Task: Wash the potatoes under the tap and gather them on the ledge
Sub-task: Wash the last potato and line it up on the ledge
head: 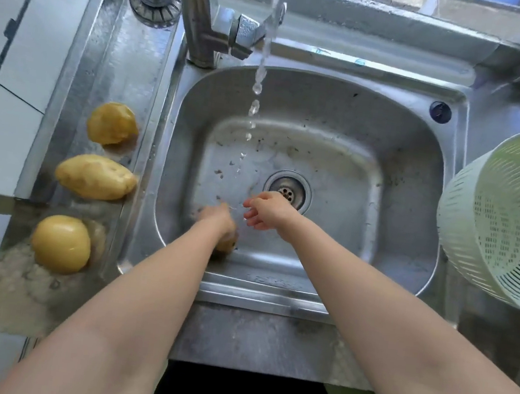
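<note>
**Ana:** Head view. Where is the fourth potato [227, 244]?

**Ben:** Low in the sink [423, 152], right under the left hand [216, 219]. That hand is blurry, so I cannot tell if it grips.

**Ana:** And the right hand [268, 211]?

**Ben:** Loose, holding nothing, just beside. The ledge [127, 63] with three potatoes [96, 177] lies left, nearer the left arm.

Blurred left hand [216, 218] hides most of potato [227, 245]; colander [511, 213] cut by right edge.
</note>
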